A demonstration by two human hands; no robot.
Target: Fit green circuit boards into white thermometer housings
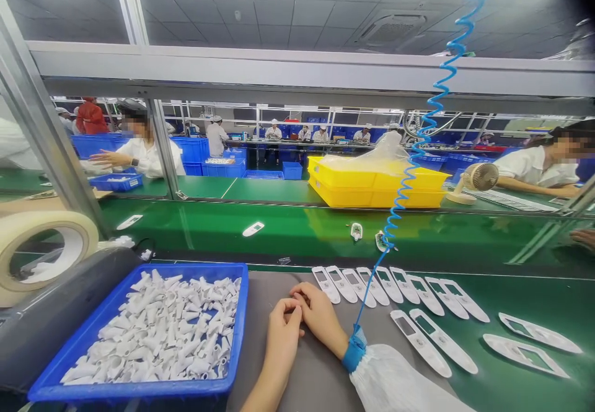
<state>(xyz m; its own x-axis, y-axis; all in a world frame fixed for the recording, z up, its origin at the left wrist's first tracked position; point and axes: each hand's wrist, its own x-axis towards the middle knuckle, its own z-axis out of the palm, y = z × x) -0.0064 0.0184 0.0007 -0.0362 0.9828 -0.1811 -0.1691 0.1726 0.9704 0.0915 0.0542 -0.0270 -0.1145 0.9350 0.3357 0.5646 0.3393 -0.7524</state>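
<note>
Over the grey mat (302, 393), my left hand (283, 328) and my right hand (320, 314) meet with their fingertips together. Both have curled, pinching fingers; anything between them is hidden or too small to make out. A blue wrist strap (356, 350) with a coiled blue cord (403, 195) circles my right wrist above a white sleeve. Left of my hands stands a blue tray (243, 313) heaped with small white funnel-shaped plastic parts (171, 328). To the right, long white plastic covers (421, 344) with rectangular windows lie in rows, the nearest ones just beyond my right hand.
A tape roll (86, 238) rests on a dark grey cylinder (93, 300) at left. The green belt (302, 238) ahead carries a white cover (253, 229) and small assemblies (356, 232). Yellow trays (381, 198) and a fan (481, 178) stand behind. Co-workers sit across. A metal frame spans above.
</note>
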